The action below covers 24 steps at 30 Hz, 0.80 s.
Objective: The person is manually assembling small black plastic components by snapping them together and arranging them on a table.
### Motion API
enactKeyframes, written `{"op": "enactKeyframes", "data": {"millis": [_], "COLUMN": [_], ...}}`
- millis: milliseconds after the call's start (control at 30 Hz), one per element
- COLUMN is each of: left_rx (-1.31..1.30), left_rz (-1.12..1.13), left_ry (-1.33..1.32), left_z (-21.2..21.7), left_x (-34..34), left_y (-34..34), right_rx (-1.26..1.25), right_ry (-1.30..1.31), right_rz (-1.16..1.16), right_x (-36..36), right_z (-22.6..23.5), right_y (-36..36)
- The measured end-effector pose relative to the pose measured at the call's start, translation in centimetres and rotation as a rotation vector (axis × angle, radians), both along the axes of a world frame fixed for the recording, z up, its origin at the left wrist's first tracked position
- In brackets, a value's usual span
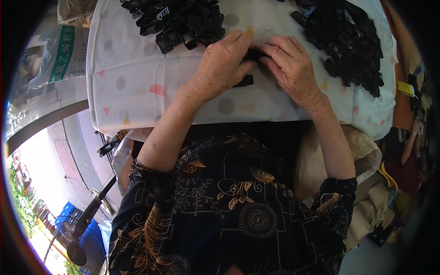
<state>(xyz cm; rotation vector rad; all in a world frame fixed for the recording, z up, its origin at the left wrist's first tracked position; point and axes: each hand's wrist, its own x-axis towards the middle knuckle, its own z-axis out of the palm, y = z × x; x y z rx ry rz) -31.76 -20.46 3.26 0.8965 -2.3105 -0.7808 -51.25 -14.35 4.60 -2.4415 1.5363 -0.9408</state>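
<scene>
One small black part (pixel 254 55): in the head view I see it pinched by left hand (pixel 223 63) and right hand (pixel 293 68).
Loose black piece (pixel 247 81): on the counter (pixel 137 103), just beside left hand.
Black pile (pixel 183 23): beyond left hand.
Black heap (pixel 348 43): right of right hand.

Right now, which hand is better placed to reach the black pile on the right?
Probably the right hand: it is closer to that black pile, with the left hand on its far side. Both, though, appear occupied with a small dark piece.
</scene>
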Motion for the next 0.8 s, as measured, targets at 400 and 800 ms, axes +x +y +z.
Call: {"op": "enactKeyframes", "data": {"millis": [400, 800], "left_rx": [0.036, 0.042], "left_rz": [-0.037, -0.032], "left_ry": [-0.06, -0.069], "left_z": [0.26, 0.24], "left_x": [0.09, 0.3], "left_y": [0.23, 0.12], "right_rx": [0.068, -0.086], "right_ry": [-0.137, 0.126], "right_rz": [0.016, 0.066], "right_x": [-0.6, -0.69], "right_z": [0.53, -0.13], "right_y": [0.56, 0.57]}}
